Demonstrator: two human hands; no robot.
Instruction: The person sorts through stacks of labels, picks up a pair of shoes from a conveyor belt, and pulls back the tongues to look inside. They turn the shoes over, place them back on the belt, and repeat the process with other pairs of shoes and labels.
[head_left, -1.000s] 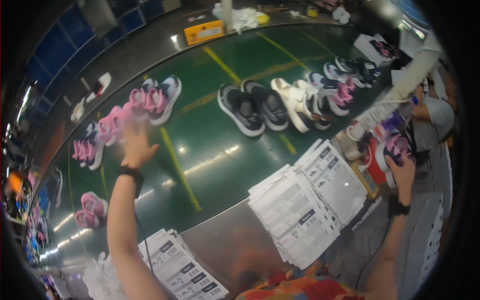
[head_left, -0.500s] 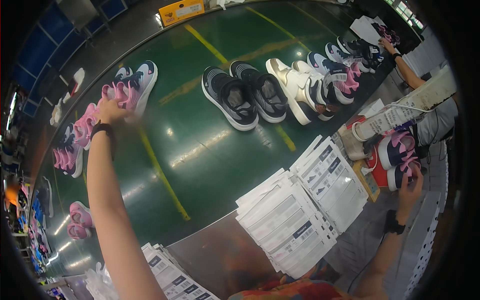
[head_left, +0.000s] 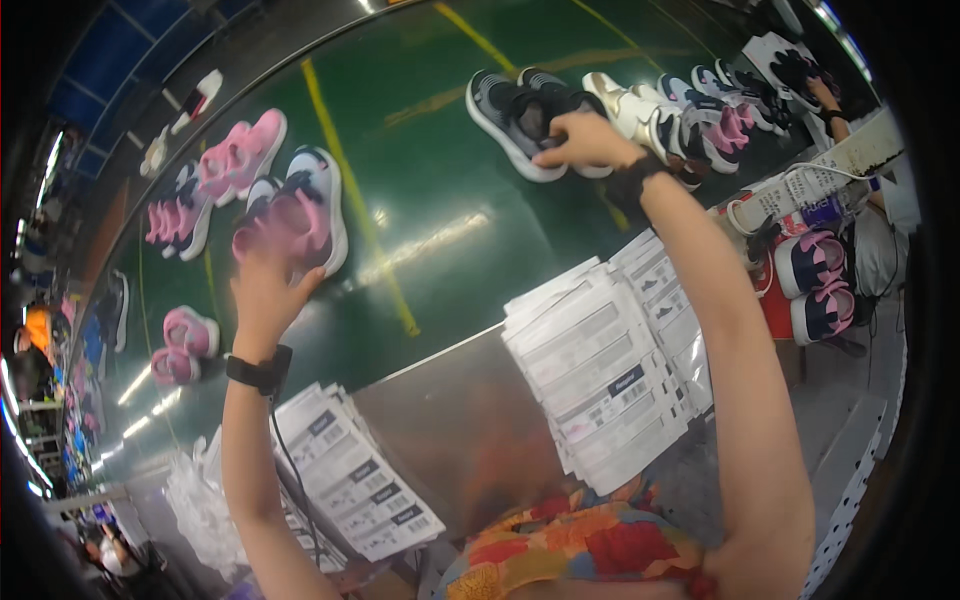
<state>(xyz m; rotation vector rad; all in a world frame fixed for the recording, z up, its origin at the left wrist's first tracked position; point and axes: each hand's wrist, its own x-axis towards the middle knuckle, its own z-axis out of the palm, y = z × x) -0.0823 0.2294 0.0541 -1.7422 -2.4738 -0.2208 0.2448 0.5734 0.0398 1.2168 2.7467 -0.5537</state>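
At the left, a navy and pink pair of children's sneakers [head_left: 318, 205] sits on the green belt. My left hand [head_left: 265, 300] is at their near ends, its thumb spread wide and its fingertips blurred against the pink part. Farther right, my right hand [head_left: 597, 140] reaches over a black pair of sneakers [head_left: 505, 115], thumb and forefinger closed around the heel of one shoe. Part of that pair is hidden behind the hand. White and gold sneakers [head_left: 625, 105] stand just beyond it.
Pink shoes [head_left: 262, 140] and more navy-pink ones [head_left: 190, 215] stand at left, another pink pair [head_left: 187, 340] nearer. Stacked printed white cardboard sheets [head_left: 590, 370] and more sheets [head_left: 365, 490] lie near me. Navy-pink shoes [head_left: 820, 270] rest at right beside a post. A co-worker's hand [head_left: 822, 95] handles shoes far right.
My right hand has let go of the navy-pink shoes at right and moved over to the black pair. The left-hand navy-pink pair has come nearer with my left hand. The view has shifted.
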